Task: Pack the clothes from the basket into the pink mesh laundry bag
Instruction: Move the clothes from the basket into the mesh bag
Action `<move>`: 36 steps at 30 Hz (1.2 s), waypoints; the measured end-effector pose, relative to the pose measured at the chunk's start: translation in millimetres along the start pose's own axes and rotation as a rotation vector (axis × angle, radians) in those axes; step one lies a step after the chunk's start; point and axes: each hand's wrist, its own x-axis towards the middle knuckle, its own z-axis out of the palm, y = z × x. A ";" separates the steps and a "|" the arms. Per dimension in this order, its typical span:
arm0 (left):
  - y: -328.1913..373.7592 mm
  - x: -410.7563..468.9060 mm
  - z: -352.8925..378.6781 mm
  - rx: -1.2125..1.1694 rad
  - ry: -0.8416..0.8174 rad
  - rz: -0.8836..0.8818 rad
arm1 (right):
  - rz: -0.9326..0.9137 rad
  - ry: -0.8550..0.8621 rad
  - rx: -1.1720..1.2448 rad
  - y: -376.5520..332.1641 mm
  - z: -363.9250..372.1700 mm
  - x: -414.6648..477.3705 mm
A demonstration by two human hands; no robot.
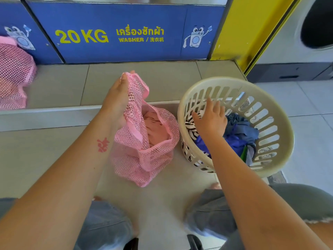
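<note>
Knees in grey shorts sit at the bottom of my view, with both of my forearms reaching out over them. My left hand is raised and pinched shut on the rim of the pink bag, lifting one side so the mouth gapes toward me. I can see a pink garment lying inside it. The bag's bottom rests on the tiled floor, just left of the basket and touching it or nearly so; I cannot tell which. My right hand is inside the basket with fingers spread wide, holding nothing, hovering over a black-and-white striped cloth. Blue and grey clothes are heaped beside it in the basket. A second pink mesh bag, filled, sits at the far left on a raised step before the blue washer panel marked 20 KG.
</note>
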 end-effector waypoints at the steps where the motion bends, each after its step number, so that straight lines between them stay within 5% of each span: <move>1: -1.2 1.9 4.8 -0.002 0.003 -0.001 | 0.070 -0.039 -0.016 15.3 4.5 2.7; 9: -13.2 18.9 41.9 -0.118 0.033 0.039 | 0.422 -0.404 -0.239 106.6 31.1 17.7; 15: -20.0 27.0 57.6 -0.111 0.030 0.020 | 0.598 -0.359 -0.098 127.5 41.7 29.6; 21: -17.9 24.9 57.2 -0.074 0.062 -0.034 | 0.364 -0.244 -0.163 108.9 37.0 38.2; 30: -6.5 17.0 49.3 -0.096 0.057 0.013 | 0.132 -0.033 0.425 40.2 -11.1 67.7; 33: -3.2 17.9 44.7 -0.108 0.065 0.000 | 0.220 0.017 0.145 44.6 -2.6 69.5; 36: -6.0 22.0 42.8 -0.123 0.064 0.005 | 0.216 -0.163 -0.350 64.8 13.7 61.0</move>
